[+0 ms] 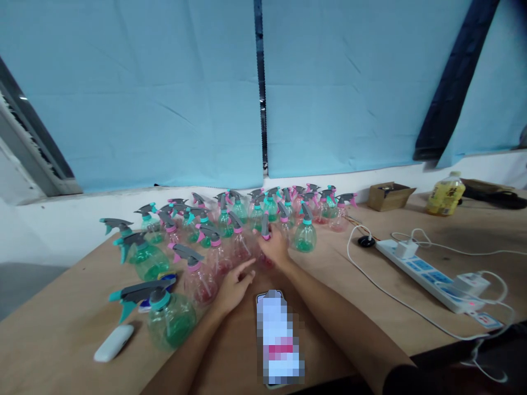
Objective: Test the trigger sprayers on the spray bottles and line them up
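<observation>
My right hand (274, 246) is closed round the neck of a pink spray bottle (265, 233); its grey trigger head shows above my fingers and most of its body is hidden. My left hand (235, 286) is just left of it, index finger stretched out and thumb apart, with nothing in it. Close to that hand stands a clear pink spray bottle (201, 282) with a grey and pink head. A green spray bottle (172, 321) is beside my left forearm. Between my forearms lies a phone (278, 340) with its screen lit and blurred out.
Several more pink and green spray bottles (304, 238) crowd the wooden table towards the wall. A white case (114, 343) lies at the left. To the right are a power strip (420, 274) with chargers and cables, a cardboard box (389, 197) and a yellow-labelled bottle (446, 195).
</observation>
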A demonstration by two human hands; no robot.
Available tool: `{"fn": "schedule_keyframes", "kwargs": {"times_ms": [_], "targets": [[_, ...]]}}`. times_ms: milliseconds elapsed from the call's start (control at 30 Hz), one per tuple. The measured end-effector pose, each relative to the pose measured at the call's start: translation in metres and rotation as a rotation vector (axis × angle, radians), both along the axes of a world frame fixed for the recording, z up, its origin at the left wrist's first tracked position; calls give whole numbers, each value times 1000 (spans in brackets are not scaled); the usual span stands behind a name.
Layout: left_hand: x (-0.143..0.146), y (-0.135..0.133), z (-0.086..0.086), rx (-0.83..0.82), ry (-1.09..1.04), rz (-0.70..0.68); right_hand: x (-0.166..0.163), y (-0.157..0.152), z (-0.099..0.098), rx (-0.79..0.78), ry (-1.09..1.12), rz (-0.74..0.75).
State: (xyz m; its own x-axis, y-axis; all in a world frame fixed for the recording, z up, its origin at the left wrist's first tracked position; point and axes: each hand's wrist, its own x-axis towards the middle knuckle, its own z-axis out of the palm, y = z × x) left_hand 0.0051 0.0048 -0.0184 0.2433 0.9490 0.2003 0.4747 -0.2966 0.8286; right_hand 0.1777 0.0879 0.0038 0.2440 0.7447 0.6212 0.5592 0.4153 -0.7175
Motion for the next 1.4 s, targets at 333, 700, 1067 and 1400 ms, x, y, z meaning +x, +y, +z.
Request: {"fn": "schedule_keyframes", "kwargs": {"times_ms": [333, 700, 1067, 1400], "targets": [[4, 2, 1, -61, -162, 30, 3, 1, 10, -224, 204, 230], [6, 4, -5, -59, -242, 67, -7, -6, 7, -21, 223, 327], [0, 9, -11, -70, -264, 151, -7, -11, 16, -174, 364, 955], [1, 8, -9, -50, -235, 160, -3, -18, 24, -222, 416, 1055]]}}
